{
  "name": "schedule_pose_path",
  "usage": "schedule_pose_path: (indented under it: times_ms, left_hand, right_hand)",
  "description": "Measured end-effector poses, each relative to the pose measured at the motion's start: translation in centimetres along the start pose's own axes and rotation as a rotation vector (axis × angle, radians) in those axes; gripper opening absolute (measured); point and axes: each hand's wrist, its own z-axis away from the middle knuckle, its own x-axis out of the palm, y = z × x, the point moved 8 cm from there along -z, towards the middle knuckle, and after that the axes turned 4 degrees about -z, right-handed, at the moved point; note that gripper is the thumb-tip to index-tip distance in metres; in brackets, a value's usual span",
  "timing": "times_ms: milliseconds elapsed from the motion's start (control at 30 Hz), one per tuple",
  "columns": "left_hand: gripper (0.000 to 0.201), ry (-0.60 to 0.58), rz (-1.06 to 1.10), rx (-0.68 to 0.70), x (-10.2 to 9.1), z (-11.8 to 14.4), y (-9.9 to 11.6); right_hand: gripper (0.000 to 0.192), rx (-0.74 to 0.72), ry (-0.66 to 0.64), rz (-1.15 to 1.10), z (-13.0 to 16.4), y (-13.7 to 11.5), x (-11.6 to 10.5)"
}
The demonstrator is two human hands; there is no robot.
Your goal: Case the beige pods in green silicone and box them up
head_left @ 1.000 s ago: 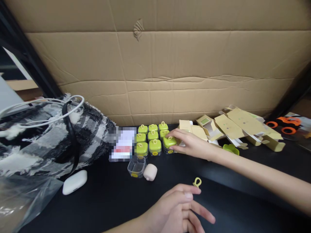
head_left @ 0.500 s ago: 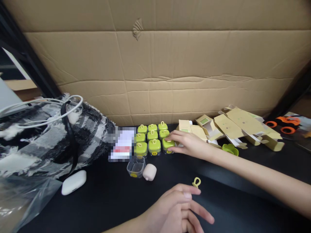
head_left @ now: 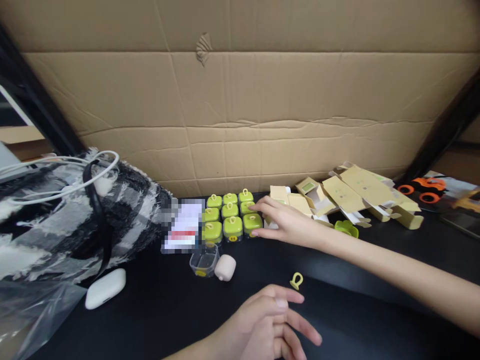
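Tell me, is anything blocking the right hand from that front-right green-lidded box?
No, nothing visible: the right hand has its fingers at the squarish clear plastic box with a glossy green lid. A matching box stands on its left, not between them.

Right hand (head_left: 279, 220), back upward, thumb parted below index finger, bare right forearm (head_left: 382, 270) stretching away behind its wrist, left hand (head_left: 268, 322) nearer the body, below the right one, thumb alongside index finger, remaining fingers loosely spread and slightly bent, left forearm (head_left: 204, 348) cropped behind.
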Motion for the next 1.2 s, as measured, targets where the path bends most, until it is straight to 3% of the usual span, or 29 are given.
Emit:
schedule_pose_path:
  times_ms: [67, 133, 233, 367, 467, 567, 667, 733, 800, 933, 1067, 1200]
  left_hand:
    - [0.034, 0.02, -0.039, 0.004, 0.0, 0.0, 0.0]
    - [0.035, 0.036, -0.069, 0.013, 0.0, -0.1, 0.0]
    - [0.038, 0.042, -0.106, 0.014, -0.3, -0.3, -0.3]
    - [0.051, 0.071, -0.283, 0.031, -0.5, 0.0, -0.1]
    - [0.052, 0.087, -0.382, 0.014, -0.1, 0.5, 0.5]
    - [0.048, 0.087, -0.352, -0.009, 0.4, 1.0, 0.9]
    - [0.043, 0.079, -0.293, -0.021, 0.6, 1.1, 0.9]
    - [0.042, 0.08, -0.266, -0.023, 0.5, 1.1, 0.8]
    - [0.041, 0.085, -0.249, -0.027, 0.2, 1.0, 0.7]
    - [0.042, 0.081, -0.193, -0.048, -0.2, 0.6, 0.2]
    - [0.036, 0.115, -0.066, -0.041, -0.6, 0.2, 0.0]
    - [0.048, 0.121, 0.048, -0.088, -0.5, 0.0, -0.3]
  right_hand:
    - [0.027, -0.027, -0.05, -0.036, 1.5, -0.9, -0.7]
    - [0.02, -0.091, -0.185, -0.077, 3.5, -2.2, -0.7]
    - [0.024, -0.133, -0.357, -0.083, 6.6, -3.1, 0.2]
    - [0.012, -0.072, -0.38, -0.044, 8.5, -2.6, 1.3]
    - [0.005, -0.037, -0.369, -0.059, 8.9, -2.0, 0.7]
    - [0.002, 0.094, -0.302, -0.048, 9.5, -0.1, -2.4]
    - [0.006, 0.359, -0.237, 0.076, 10.9, 3.8, -5.8]
    - [0.006, 0.479, -0.236, 0.16, 11.9, 6.0, -6.8]
    - [0.003, 0.523, -0.266, 0.187, 12.5, 7.6, -6.5]
    - [0.008, 0.552, -0.372, 0.159, 13.3, 9.1, -3.9]
    - [0.012, 0.543, -0.437, 0.112, 13.8, 7.7, -2.6]
    - [0.016, 0.368, -0.504, -0.074, 12.7, 2.0, -2.1]
